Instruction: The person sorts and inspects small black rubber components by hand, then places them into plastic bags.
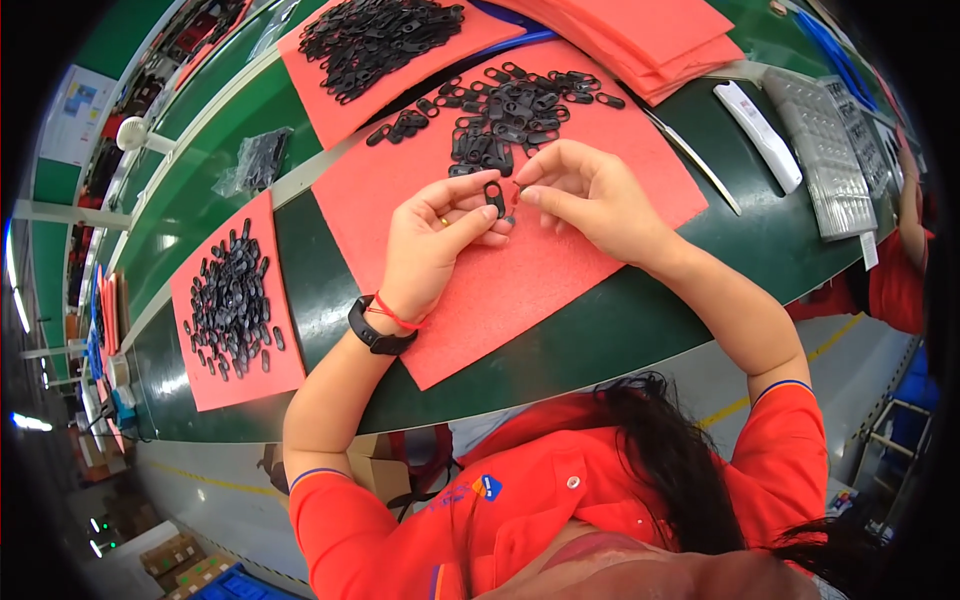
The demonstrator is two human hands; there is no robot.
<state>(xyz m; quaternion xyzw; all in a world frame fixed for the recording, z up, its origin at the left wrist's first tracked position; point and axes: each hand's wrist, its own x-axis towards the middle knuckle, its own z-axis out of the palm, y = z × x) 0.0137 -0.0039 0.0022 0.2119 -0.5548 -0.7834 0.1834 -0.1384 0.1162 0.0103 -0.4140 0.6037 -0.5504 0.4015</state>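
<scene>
Between the thumb and fingers of my left hand point(425, 240) is a small black oblong part with a ring-like hole point(494, 200). Close beside it, my right hand point(600, 205) pinches thumb to forefinger on a tiny thing, too small to make out. Both hands are above a pink foam sheet point(450, 335). Just beyond the fingers, a loose heap of similar black parts point(515, 110) lies on that sheet.
A second pink sheet with black parts point(235, 295) lies at left, another heap point(380, 45) at the back. Stacked pink sheets point(650, 45), a white tool point(758, 138), a thin pointed blade-like tool point(700, 165) and clear plastic trays point(820, 150) are at right. A plastic bag point(262, 160) lies back left.
</scene>
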